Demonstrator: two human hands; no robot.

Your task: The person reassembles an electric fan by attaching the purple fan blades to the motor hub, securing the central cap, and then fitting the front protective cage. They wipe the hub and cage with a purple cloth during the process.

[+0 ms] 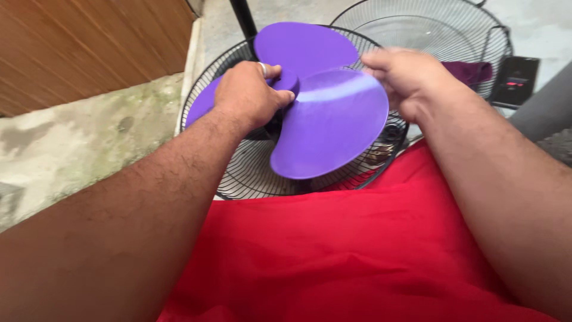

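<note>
A purple three-bladed fan blade [328, 119] sits in front of a black wire fan guard [250, 173] that rests against my lap. My left hand [247, 95], with a ring on one finger, is closed around the blade's purple hub at its centre. My right hand [402, 77] grips the outer edge of the right-hand blade, fingers curled over it. Part of the left blade is hidden behind my left hand.
A second wire guard [429, 30] lies on the concrete floor behind, with a dark purple piece [471, 71] inside it. A black phone-like device [515, 80] lies at right. A black pole [243, 18] rises behind; a wooden panel [89, 48] stands left. Red cloth [345, 256] covers my lap.
</note>
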